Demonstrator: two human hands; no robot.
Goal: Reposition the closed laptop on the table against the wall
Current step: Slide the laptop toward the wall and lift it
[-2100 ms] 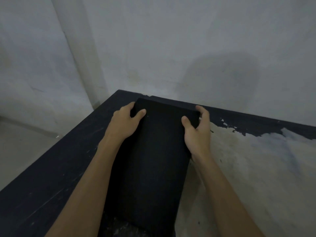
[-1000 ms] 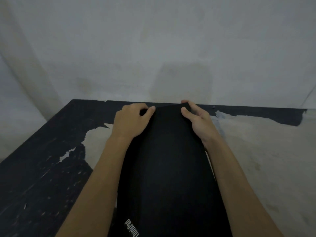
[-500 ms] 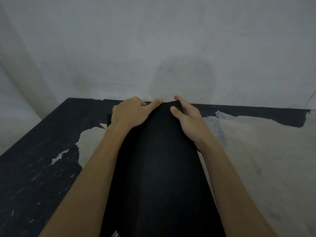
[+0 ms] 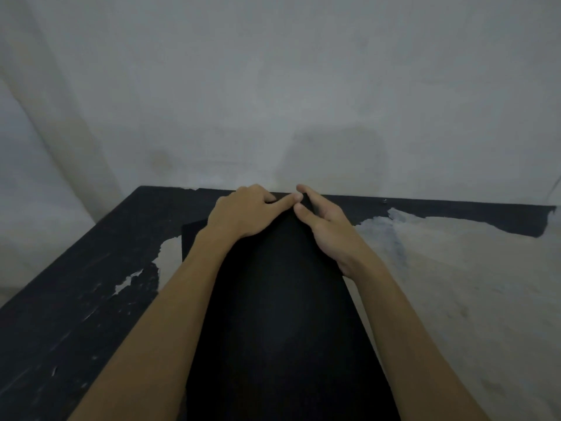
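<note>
Here the closed laptop (image 4: 282, 314) lies flat on the table (image 4: 76, 314), its far end near the wall (image 4: 303, 86); the left hand (image 4: 246, 212) and right hand (image 4: 328, 229) grip that far end (fingertips almost touching), fingers curled over it.

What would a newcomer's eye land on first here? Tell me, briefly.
First, the black laptop, lid shut, running up the middle of the picture toward the wall. Next, the left hand and right hand, meeting fingertip to fingertip at its far edge. Then the table, its dark paint peeled away to pale patches, mostly on the right.
</note>
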